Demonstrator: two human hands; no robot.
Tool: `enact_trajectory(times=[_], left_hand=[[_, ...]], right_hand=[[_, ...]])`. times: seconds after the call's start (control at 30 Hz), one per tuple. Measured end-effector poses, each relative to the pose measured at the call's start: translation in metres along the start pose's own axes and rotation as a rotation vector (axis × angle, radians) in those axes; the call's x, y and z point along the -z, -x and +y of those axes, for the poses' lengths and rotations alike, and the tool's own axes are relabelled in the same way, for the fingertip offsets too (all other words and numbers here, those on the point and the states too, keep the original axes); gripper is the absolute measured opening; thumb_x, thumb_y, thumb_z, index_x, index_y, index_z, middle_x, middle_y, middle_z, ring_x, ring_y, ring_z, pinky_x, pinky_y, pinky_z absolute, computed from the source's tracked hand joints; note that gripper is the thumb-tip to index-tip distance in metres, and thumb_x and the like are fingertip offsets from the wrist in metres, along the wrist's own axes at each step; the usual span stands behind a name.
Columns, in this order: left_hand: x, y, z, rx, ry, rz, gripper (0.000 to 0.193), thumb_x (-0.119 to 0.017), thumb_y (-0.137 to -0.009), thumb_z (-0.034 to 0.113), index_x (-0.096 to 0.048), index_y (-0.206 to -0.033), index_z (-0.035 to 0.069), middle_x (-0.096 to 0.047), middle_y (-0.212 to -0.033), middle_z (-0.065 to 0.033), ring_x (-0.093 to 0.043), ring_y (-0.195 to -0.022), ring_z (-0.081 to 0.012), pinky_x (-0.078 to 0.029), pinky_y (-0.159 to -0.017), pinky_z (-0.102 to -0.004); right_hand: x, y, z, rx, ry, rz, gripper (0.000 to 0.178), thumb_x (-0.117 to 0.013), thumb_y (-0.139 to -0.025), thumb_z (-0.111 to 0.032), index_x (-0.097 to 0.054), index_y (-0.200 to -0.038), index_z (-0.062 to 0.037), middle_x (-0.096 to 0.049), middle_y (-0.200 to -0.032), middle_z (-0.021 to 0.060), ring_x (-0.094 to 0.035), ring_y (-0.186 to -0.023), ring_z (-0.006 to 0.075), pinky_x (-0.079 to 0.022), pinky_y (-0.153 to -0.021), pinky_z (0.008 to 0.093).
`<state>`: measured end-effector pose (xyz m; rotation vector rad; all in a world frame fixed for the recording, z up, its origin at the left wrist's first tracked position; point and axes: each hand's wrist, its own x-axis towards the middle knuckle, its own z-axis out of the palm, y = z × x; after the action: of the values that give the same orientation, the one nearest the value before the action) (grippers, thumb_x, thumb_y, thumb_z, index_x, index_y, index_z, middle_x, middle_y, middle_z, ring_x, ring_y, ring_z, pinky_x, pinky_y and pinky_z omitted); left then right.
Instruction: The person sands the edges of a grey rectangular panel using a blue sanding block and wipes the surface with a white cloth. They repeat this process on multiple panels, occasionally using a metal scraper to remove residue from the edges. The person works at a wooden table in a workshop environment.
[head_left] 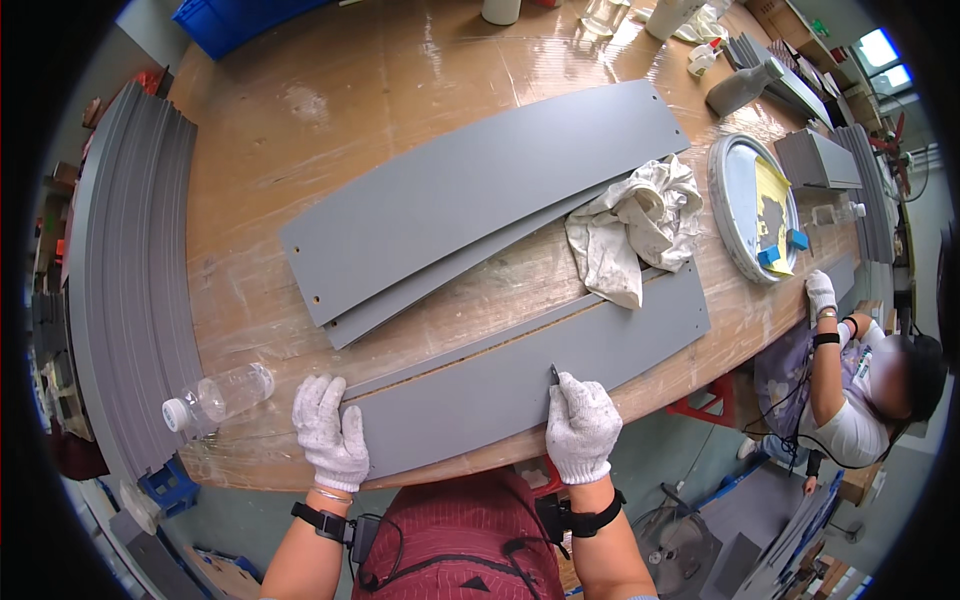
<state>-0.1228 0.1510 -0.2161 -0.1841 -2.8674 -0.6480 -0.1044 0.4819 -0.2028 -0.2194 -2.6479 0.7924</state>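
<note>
A long grey board [480,405] with a groove [480,345] along its far side lies in front of me on the table. My left hand [330,430], in a white knit glove, rests at the board's left end, with its fingers stretched out and its thumb apart on the edge. My right hand [582,428], gloved the same way, is closed in a pinch over the board's near middle. A small dark pointed tool [554,374] sticks out of its fingertips; the rest is hidden. A crumpled white cloth [645,225] covers part of the board's far right.
Two more grey panels [480,185] lie stacked beyond. A clear bottle [225,395] lies left, beside a tall stack of grey boards [130,270]. A round lid [735,210] with yellow sandpaper [772,205] and blue blocks stands right. Another gloved person [860,370] works at the right edge.
</note>
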Motion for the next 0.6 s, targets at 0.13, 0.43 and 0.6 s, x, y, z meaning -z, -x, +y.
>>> enact_trajectory(times=[0.13,0.43,0.6], left_hand=[[-0.001,0.0,-0.001,0.001,0.005,-0.002,0.04,-0.066,-0.092,0.019,-0.068,-0.129,0.004,-0.064,-0.133,-0.0208,-0.056,-0.13,-0.0443,-0.039,-0.116,-0.0555],[-0.002,0.001,-0.002,-0.011,0.002,0.006,0.04,-0.066,-0.092,0.017,-0.068,-0.129,0.003,-0.064,-0.133,-0.0218,-0.055,-0.13,-0.0457,-0.039,-0.116,-0.0557],[-0.003,0.002,-0.001,-0.02,0.023,0.017,0.04,-0.067,-0.09,0.013,-0.068,-0.128,0.004,-0.063,-0.133,-0.0221,-0.054,-0.131,-0.0459,-0.039,-0.116,-0.0553]], right_hand=[[0.003,-0.003,-0.003,-0.027,0.019,-0.024,0.025,-0.079,-0.079,0.0,-0.073,-0.103,-0.0046,-0.067,-0.08,0.0132,-0.068,-0.072,0.0334,-0.055,-0.066,0.0427],[0.034,-0.041,0.127,-0.506,-0.003,0.345,0.02,-0.076,-0.093,-0.011,-0.076,-0.11,0.0,-0.075,-0.098,0.0151,-0.074,-0.094,0.029,-0.058,-0.088,0.0372],[0.089,-0.067,0.186,-0.596,0.191,0.334,0.04,-0.073,-0.097,-0.018,-0.068,-0.132,0.0002,-0.072,-0.119,0.0184,-0.071,-0.111,0.0324,-0.054,-0.099,0.041]])
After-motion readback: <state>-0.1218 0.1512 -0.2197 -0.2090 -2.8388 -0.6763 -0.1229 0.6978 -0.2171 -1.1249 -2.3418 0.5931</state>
